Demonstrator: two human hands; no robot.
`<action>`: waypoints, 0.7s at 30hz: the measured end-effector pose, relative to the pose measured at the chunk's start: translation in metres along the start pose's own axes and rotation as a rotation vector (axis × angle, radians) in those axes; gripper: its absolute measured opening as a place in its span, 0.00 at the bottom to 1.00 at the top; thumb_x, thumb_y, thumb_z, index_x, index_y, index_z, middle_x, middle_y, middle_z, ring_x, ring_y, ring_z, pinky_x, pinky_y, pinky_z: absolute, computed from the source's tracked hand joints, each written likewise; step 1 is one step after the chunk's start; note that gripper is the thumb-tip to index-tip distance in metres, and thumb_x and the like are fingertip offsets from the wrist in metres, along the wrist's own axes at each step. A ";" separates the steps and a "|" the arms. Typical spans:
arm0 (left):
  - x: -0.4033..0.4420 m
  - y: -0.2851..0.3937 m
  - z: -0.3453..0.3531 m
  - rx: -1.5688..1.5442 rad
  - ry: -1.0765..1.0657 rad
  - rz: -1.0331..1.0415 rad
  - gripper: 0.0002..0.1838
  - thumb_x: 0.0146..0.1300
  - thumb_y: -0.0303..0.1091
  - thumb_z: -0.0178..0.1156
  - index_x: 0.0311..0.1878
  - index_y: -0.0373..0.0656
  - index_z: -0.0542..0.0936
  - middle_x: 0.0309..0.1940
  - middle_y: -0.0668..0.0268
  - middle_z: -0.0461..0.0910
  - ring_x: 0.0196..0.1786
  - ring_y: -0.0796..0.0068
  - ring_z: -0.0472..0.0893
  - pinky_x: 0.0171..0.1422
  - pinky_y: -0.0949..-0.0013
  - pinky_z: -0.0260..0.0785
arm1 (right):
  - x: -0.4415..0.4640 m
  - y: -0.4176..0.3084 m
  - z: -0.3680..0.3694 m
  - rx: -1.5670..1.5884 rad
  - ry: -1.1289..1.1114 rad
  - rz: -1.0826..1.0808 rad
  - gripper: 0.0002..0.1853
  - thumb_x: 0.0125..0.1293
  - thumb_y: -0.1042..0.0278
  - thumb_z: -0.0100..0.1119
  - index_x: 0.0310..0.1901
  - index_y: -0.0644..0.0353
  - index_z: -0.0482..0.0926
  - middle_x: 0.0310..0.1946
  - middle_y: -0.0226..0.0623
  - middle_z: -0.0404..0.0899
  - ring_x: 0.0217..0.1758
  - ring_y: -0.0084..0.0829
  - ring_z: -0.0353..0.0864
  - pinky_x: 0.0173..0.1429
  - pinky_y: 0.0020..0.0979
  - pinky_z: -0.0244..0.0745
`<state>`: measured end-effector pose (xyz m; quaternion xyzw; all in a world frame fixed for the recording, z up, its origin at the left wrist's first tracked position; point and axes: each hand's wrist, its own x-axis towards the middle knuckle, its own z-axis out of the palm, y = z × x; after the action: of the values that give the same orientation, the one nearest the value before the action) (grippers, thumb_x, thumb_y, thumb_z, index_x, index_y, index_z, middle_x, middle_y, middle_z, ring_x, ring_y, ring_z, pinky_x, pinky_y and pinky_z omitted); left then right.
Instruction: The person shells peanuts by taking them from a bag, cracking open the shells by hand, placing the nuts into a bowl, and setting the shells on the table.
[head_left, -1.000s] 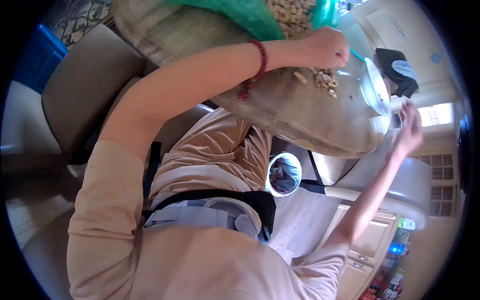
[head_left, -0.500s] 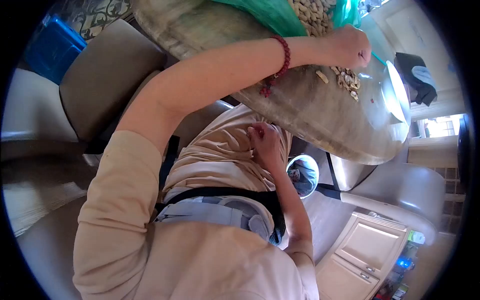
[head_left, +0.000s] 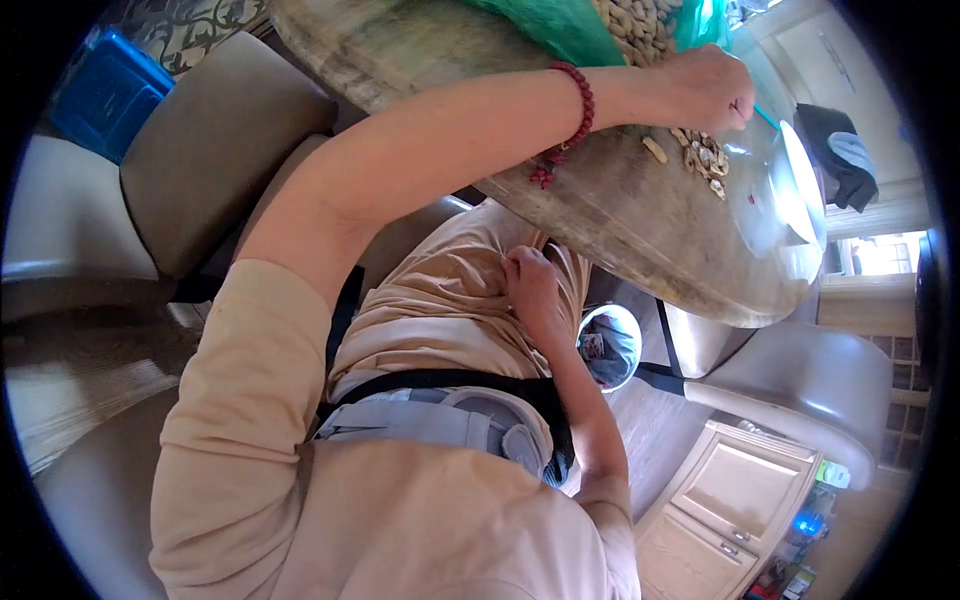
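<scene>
My left hand (head_left: 708, 90), with a dark red bead bracelet (head_left: 582, 105) on its wrist, is closed in a fist over the table. Whatever its fingers may hold is hidden. Just below it on the tabletop lie several opened peanut shells (head_left: 705, 158) and a single peanut (head_left: 654, 150). Behind the wrist, a heap of unshelled peanuts (head_left: 635, 28) sits in a green plastic bag (head_left: 555, 25). My right hand (head_left: 532, 288) rests on my thigh below the table edge, its fingers curled together. I cannot see whether anything is between them.
The rounded table (head_left: 600, 215) spans the top of the view. A white dish (head_left: 795, 185) stands near its right end. A lined white bin (head_left: 610, 345) is on the floor by my right forearm. Chairs (head_left: 225, 140) flank me, and a cabinet (head_left: 740, 490) stands lower right.
My left hand has shifted slightly right, along with a small shift of the view. The fingers of my right hand look more tightly curled. The shells and the bag remain in place.
</scene>
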<state>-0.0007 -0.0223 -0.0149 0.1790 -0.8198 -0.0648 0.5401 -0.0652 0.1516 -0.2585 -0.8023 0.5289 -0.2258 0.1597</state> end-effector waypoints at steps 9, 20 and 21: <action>0.000 -0.004 0.008 -0.027 0.127 0.016 0.09 0.38 0.30 0.52 0.12 0.37 0.65 0.12 0.51 0.62 0.17 0.51 0.65 0.23 0.55 0.59 | -0.050 0.080 -0.071 -0.036 0.353 0.254 0.09 0.59 0.68 0.54 0.29 0.66 0.75 0.25 0.53 0.76 0.30 0.51 0.76 0.33 0.41 0.69; -0.002 0.001 0.010 0.099 -0.127 -0.109 0.04 0.44 0.31 0.62 0.25 0.42 0.81 0.24 0.61 0.79 0.30 0.64 0.80 0.35 0.65 0.71 | -0.203 0.238 -0.066 -0.346 0.154 0.671 0.13 0.55 0.61 0.56 0.27 0.66 0.77 0.26 0.52 0.77 0.31 0.50 0.78 0.36 0.43 0.73; -0.002 -0.001 0.012 0.100 -0.130 -0.109 0.04 0.44 0.31 0.62 0.25 0.42 0.81 0.24 0.61 0.79 0.30 0.64 0.80 0.35 0.65 0.71 | -0.207 0.235 -0.066 -0.339 0.196 0.645 0.14 0.54 0.60 0.58 0.29 0.65 0.78 0.25 0.52 0.78 0.31 0.48 0.79 0.37 0.41 0.73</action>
<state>-0.0105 -0.0234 -0.0217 0.2455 -0.8443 -0.0643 0.4720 -0.3524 0.2498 -0.3589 -0.5839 0.7972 -0.1491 0.0362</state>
